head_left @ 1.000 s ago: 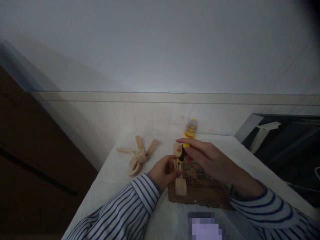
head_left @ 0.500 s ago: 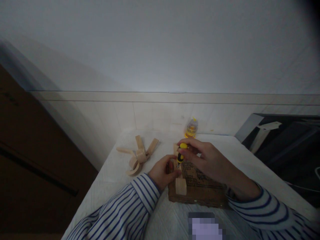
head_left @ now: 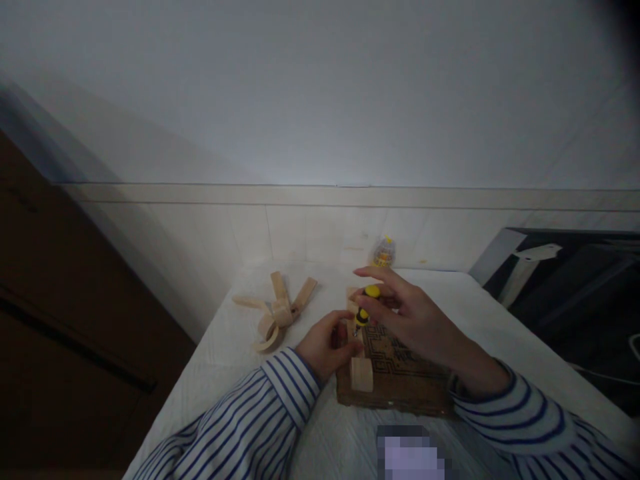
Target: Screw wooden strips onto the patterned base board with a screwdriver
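Observation:
My right hand [head_left: 405, 313] pinches a small yellow and black screwdriver [head_left: 364, 308], held nearly upright with its tip down on a pale wooden block piece [head_left: 358, 347]. That piece stands at the left edge of a brown patterned wooden board [head_left: 400, 373]. My left hand [head_left: 325, 343] is curled around the wooden piece and steadies it from the left. Both sleeves are white with dark blue stripes.
A wooden propeller-like part [head_left: 276, 310] lies on the white table [head_left: 230, 360] to the left. A small yellow container [head_left: 383, 253] stands by the tiled wall. A dark screen or frame [head_left: 565, 293] sits at the right. The table's left edge drops off by a brown door.
My right hand has shifted its fingers on the screwdriver handle, turning it; the forefinger now stretches out above it. The left hand and the board have stayed put.

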`<move>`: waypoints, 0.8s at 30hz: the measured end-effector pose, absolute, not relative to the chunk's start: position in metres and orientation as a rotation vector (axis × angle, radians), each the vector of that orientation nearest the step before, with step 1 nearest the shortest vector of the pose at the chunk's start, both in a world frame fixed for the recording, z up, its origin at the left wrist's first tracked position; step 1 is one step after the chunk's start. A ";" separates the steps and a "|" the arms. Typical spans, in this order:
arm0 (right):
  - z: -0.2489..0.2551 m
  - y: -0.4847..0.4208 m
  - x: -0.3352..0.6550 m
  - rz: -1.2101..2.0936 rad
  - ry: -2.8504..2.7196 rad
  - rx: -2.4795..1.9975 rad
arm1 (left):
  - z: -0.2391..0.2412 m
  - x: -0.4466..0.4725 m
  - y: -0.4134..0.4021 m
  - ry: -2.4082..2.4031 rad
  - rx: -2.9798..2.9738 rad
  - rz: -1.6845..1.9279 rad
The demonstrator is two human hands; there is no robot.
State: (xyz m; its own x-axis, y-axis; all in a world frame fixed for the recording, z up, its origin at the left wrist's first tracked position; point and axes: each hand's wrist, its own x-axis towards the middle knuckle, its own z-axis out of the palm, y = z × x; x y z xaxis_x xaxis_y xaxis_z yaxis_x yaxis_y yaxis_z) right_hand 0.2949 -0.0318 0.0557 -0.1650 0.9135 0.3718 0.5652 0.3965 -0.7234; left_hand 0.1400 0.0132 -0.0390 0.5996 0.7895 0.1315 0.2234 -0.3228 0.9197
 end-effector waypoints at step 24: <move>0.071 -0.038 0.298 0.462 -2.028 -1.320 | -0.038 0.139 0.014 0.826 1.849 0.720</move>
